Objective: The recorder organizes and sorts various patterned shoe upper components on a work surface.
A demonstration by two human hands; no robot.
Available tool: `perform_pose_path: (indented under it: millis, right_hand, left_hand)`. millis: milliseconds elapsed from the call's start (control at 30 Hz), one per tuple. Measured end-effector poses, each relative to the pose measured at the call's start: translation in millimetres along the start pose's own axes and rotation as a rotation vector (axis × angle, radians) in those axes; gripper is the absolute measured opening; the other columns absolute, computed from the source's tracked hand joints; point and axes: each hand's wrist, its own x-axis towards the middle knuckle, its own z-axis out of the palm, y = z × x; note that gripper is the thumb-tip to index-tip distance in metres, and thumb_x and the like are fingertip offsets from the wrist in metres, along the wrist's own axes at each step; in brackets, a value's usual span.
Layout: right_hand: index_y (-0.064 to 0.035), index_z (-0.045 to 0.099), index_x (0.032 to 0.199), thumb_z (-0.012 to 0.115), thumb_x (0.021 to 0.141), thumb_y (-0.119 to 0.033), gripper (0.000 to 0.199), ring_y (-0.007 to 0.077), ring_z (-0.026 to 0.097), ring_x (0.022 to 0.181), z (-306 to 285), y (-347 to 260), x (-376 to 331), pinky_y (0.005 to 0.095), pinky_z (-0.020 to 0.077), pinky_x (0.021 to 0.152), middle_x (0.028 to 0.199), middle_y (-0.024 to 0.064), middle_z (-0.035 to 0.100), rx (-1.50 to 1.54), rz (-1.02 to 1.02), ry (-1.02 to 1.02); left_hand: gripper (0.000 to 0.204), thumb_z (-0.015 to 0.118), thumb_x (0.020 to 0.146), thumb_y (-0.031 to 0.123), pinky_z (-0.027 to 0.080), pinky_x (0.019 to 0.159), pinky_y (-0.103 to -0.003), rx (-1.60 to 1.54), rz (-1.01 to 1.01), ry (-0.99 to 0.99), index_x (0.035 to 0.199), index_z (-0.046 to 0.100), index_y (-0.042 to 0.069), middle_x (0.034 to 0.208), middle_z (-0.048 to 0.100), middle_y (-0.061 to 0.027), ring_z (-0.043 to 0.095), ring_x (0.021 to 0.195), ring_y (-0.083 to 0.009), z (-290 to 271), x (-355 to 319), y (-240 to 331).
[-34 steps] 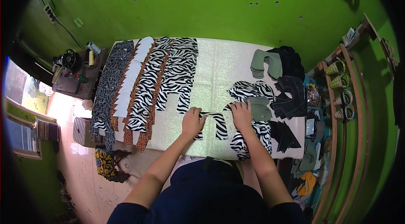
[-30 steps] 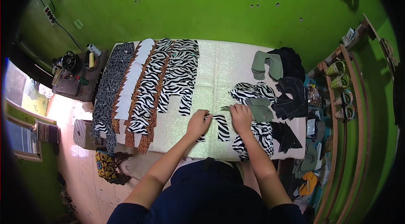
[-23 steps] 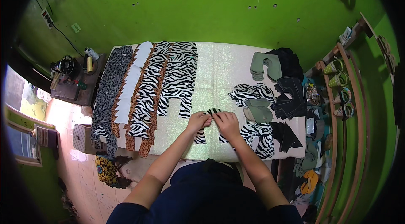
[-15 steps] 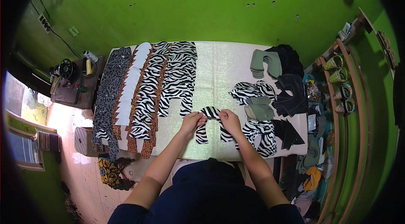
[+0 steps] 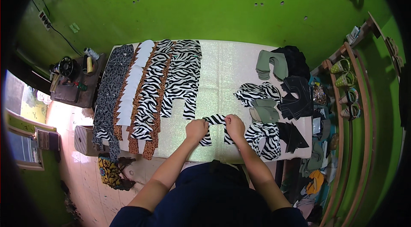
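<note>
Between my hands is a zebra-print, U-shaped cut piece [image 5: 215, 119], its band across the top and its two legs pointing toward me at the table's near edge. My left hand [image 5: 197, 131] is closed on the band's left corner, and my right hand [image 5: 234, 127] pinches the right corner. Both hands partly cover the legs. Just beyond my left hand, overlapping zebra-print pieces [image 5: 182, 71] form a long column. Close to my right hand lies a curved zebra-print stack [image 5: 274, 135].
Left of the zebra column run leopard-print [image 5: 148, 150], white [image 5: 132, 94] and dark grey patterned rows [image 5: 112, 81]. Olive pieces [image 5: 279, 65], black pieces [image 5: 296, 98] and more zebra-print pieces [image 5: 252, 94] sit on the right. A sewing machine [image 5: 66, 68] stands left; a wooden shoe rack [image 5: 338, 141] stands right.
The band of the zebra-print piece was arched and now looks flatter and straighter. My left hand has turned and moved slightly nearer to me, its fingers now mostly hidden.
</note>
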Motion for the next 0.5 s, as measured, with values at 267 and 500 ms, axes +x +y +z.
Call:
perform_pose_path:
  millis: [267,500]
  right_hand:
    - [-0.0071,0.061,0.076,0.062,0.078,-0.017,0.011,0.0274,0.057,0.077,6,-2,-2,0.0379,0.0452,0.068,0.076,0.0082,0.061,-0.141,-0.106,0.099]
    - [-0.0082,0.057,0.099,0.068,0.074,-0.022,0.031,0.0297,0.053,0.092,-1,-8,-11,0.0379,0.0443,0.075,0.096,0.0103,0.056,-0.223,0.059,0.112]
  left_hand:
    - [0.030,0.052,0.083,0.031,0.050,0.061,-0.039,0.116,0.008,0.017,0.073,0.065,0.006,0.066,0.063,-0.0119,0.063,0.064,-0.0280,10,6,-3]
    - [0.028,0.060,0.079,0.030,0.048,0.059,-0.041,0.166,0.106,0.272,0.071,0.061,0.004,0.068,0.061,-0.0136,0.060,0.064,-0.0309,19,0,-8]
